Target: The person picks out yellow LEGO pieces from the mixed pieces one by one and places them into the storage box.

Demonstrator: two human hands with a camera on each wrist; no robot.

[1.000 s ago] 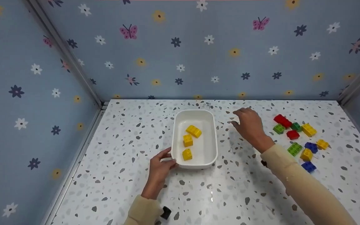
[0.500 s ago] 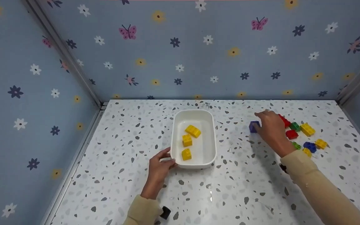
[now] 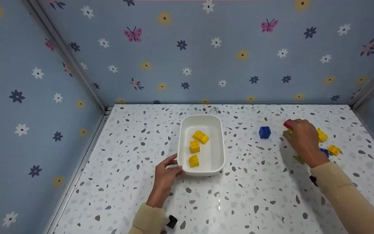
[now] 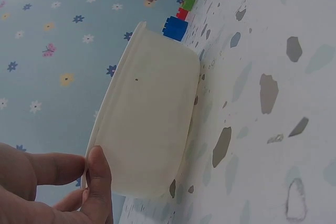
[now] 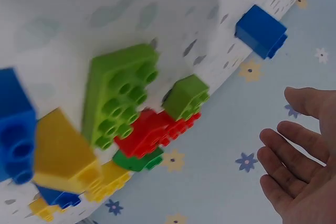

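On the table stands a white plastic tub [image 3: 212,151] with yellow toy bricks [image 3: 194,147] inside. My left hand [image 3: 165,177] pinches its near left rim; in the left wrist view, thumb and fingers [image 4: 98,174] lie on either side of the rim. My right hand [image 3: 304,138] is over the loose bricks at the right and hides some of them. In the right wrist view its fingers are spread and loosely bent, holding nothing. A small light green brick [image 5: 188,97] and a red brick [image 5: 144,132] are nearest it. One blue brick [image 3: 265,132] sits apart, between tub and pile.
More bricks lie at the right: yellow bricks [image 3: 333,150], a long light green brick [image 5: 123,90], a dark green brick [image 5: 138,160] and further blue ones [image 5: 13,129]. Flower-patterned panels [image 3: 219,58] border the speckled table [image 3: 135,136] at the back and sides.
My right hand has gone from beside the tub to the brick pile on the right. A blue brick now stands alone where the hand passed. My left hand has stayed at the rim.
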